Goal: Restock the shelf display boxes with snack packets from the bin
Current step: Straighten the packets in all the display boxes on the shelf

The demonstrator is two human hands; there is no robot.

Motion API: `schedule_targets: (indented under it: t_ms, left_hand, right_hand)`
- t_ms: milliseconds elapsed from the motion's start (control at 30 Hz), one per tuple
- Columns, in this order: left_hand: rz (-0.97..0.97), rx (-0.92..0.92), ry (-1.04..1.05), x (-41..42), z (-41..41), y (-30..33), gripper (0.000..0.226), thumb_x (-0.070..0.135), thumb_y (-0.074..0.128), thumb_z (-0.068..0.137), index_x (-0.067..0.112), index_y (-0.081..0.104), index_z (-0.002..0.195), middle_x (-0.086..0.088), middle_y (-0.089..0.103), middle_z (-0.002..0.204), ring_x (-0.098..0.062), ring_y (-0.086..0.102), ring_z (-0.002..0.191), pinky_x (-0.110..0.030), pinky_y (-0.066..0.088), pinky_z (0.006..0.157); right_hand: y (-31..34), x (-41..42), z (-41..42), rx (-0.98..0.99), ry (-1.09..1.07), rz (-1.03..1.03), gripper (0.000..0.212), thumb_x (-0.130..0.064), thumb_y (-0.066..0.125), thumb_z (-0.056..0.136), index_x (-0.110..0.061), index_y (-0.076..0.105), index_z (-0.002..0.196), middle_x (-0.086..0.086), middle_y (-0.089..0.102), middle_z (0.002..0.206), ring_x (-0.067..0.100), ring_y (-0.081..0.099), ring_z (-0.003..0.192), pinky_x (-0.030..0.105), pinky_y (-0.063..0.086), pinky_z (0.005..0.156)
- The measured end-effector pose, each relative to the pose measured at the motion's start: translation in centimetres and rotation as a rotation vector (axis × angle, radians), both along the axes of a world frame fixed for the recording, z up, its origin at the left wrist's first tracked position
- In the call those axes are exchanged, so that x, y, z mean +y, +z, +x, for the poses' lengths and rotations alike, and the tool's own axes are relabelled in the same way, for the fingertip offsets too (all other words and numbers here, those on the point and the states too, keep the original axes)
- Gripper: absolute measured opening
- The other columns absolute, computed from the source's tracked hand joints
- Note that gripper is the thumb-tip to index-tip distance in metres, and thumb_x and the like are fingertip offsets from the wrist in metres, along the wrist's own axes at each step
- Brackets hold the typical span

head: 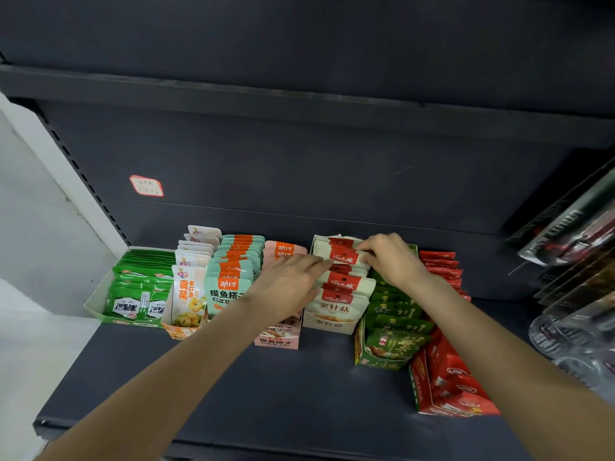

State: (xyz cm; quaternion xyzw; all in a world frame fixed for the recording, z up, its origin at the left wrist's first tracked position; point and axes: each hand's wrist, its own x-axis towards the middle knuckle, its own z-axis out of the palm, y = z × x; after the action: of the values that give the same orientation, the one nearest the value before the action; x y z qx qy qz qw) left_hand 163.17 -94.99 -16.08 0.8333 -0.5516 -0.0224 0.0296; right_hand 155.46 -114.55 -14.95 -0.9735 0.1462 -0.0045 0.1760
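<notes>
Two hands: I have both over the cream display box [329,322] at mid-shelf.
Left hand [289,283]: fingers nearly straight, tips pressed to the left edges of the cream packets [339,296]; this grip curls round nothing.
Right hand [391,257]: fingers bent, this grip pinching the red top of a rear cream packet [342,255].
Packet facing: cream packets stand upright on their long axis, red headers up, printed faces toward me, filed front to back.
Box axis: the cream display box runs lengthwise from the shelf's front toward its back panel.
Row, from my left: green box [100,302], yellow-print packets [188,294], teal packets [229,281], pink box [278,341] partly under my left forearm.
Row, to my right: dark green box [379,361] just beside the cream one, then red box [442,400], angled outward.
Shelf [299,400]: dark, carrying all the boxes.
Back panel: a red-edged label [146,186], print too blurred to read.
Far right: blurred hanging goods [572,234].
</notes>
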Motion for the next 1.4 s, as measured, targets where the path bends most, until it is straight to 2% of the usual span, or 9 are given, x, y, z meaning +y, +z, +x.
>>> schedule_targets:
  t_ms: [133,267,400,500,733,933,1000,1100,1400]
  left_hand:
    - [-0.036,-0.022,-0.008,0.1,-0.4,-0.1,0.064,0.040,0.044,0.096,0.022,0.015,0.150,0.001,0.024,0.151,-0.017,0.025,0.137,-0.033,0.022,0.111]
    - [-0.186,-0.137,0.013,0.3,-1.0,-0.3,0.080,0.039,0.071,0.077,0.021,0.031,0.144,-0.007,0.040,0.141,-0.025,0.041,0.129,-0.038,0.034,0.105]
    - [-0.073,-0.005,-0.004,-0.1,-0.3,-0.3,0.059,0.038,0.047,0.095,0.028,0.022,0.148,0.005,0.029,0.151,-0.015,0.024,0.139,-0.033,0.018,0.114]
    - [-0.037,0.028,-0.014,-0.3,-0.1,-0.2,0.053,0.037,0.046,0.096,0.027,0.028,0.145,0.006,0.035,0.146,-0.014,0.030,0.134,-0.033,0.023,0.111]
    - [-0.030,0.038,-0.049,-0.3,0.5,-0.1,0.045,0.035,0.051,0.094,0.029,0.043,0.139,0.006,0.037,0.141,-0.014,0.028,0.132,-0.034,0.019,0.112]
    - [-0.018,0.037,-0.105,-1.2,1.9,0.3,0.040,0.037,0.055,0.092,0.030,0.048,0.131,0.001,-0.007,0.159,-0.017,-0.011,0.145,-0.036,-0.002,0.118]
    - [0.009,0.098,-0.108,-1.5,2.0,0.4,0.040,0.034,0.054,0.093,0.029,0.045,0.132,0.001,0.013,0.158,-0.018,0.003,0.146,-0.035,0.003,0.118]
    - [0.007,0.198,-0.064,-1.3,1.7,0.5,0.040,0.033,0.053,0.094,0.028,0.043,0.132,0.005,0.051,0.135,-0.017,0.042,0.127,-0.032,0.029,0.107]
    - [-0.070,0.263,-0.058,0.8,1.5,-0.2,0.038,0.025,0.050,0.096,0.030,0.048,0.134,0.008,0.053,0.135,-0.011,0.047,0.125,-0.032,0.039,0.105]
  right_hand:
    - [0.5,0.2,-0.3,0.035,0.090,0.058,0.030,-0.012,0.057,0.093,-0.013,0.062,0.122,0.003,0.061,0.126,0.015,0.057,0.115,0.027,0.043,0.101]
    - [1.1,0.2,-0.9,0.117,0.170,0.154,0.026,-0.020,0.057,0.093,-0.015,0.065,0.117,-0.002,0.064,0.120,0.009,0.058,0.107,0.022,0.043,0.095]
    - [1.0,-0.3,-1.3,-0.028,0.032,0.281,0.033,-0.035,0.053,0.093,-0.021,0.062,0.122,-0.004,0.060,0.121,0.009,0.052,0.111,0.025,0.039,0.097]
    - [0.2,-0.8,-1.4,-0.224,-0.106,0.184,0.029,-0.022,0.050,0.097,-0.016,0.061,0.123,0.002,0.060,0.121,0.014,0.054,0.112,0.022,0.038,0.094]
    - [-1.9,-0.9,-0.9,-0.157,-0.073,-0.077,0.038,-0.013,0.049,0.097,-0.014,0.051,0.134,0.002,0.049,0.128,0.017,0.042,0.121,0.028,0.037,0.104]
    - [-1.7,-1.0,-1.2,-0.097,0.093,-0.163,0.032,-0.015,0.052,0.095,-0.025,0.061,0.124,-0.004,0.049,0.134,0.016,0.041,0.121,0.034,0.036,0.104]
    - [-1.6,-1.0,-1.5,-0.076,0.161,-0.118,0.035,-0.008,0.052,0.093,-0.026,0.064,0.119,-0.005,0.048,0.137,0.014,0.039,0.124,0.033,0.032,0.109]
    - [-1.6,-1.3,-1.3,-0.120,0.122,-0.055,0.037,-0.004,0.048,0.094,-0.024,0.062,0.122,-0.005,0.045,0.139,0.013,0.037,0.127,0.028,0.029,0.110]
    - [-2.5,-0.8,-0.6,-0.036,0.095,-0.370,0.063,-0.001,0.048,0.091,-0.021,0.028,0.148,0.001,0.036,0.143,0.019,0.036,0.125,0.033,0.036,0.102]
